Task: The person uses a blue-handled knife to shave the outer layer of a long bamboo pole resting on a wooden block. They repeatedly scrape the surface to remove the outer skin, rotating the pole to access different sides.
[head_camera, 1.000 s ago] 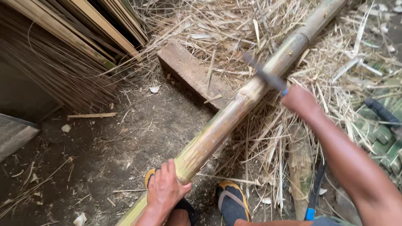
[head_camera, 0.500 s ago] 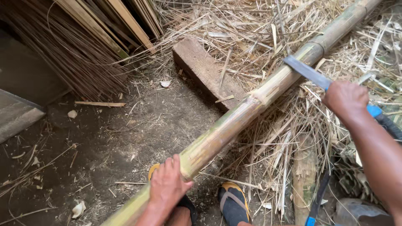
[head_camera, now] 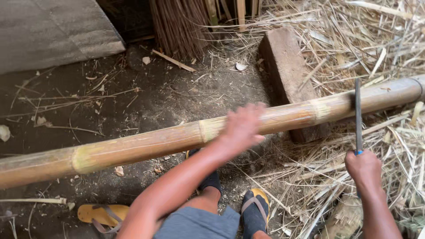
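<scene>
Swung level, smooth jointed bamboo pole point(head_camera: 146, 144); thin blade point(head_camera: 357, 116) now across it.

A rustic bamboo workshop: dirt floor point(head_camera: 133, 102), strewn shavings point(head_camera: 389, 53), stacked split strips point(head_camera: 181, 22).

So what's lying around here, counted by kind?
Bamboo poles: 1
Knives: 1, held in the right hand
Wood blocks: 1
Yellow sandals: 2
Total: 5
The left hand is blurred at the pole.
</scene>
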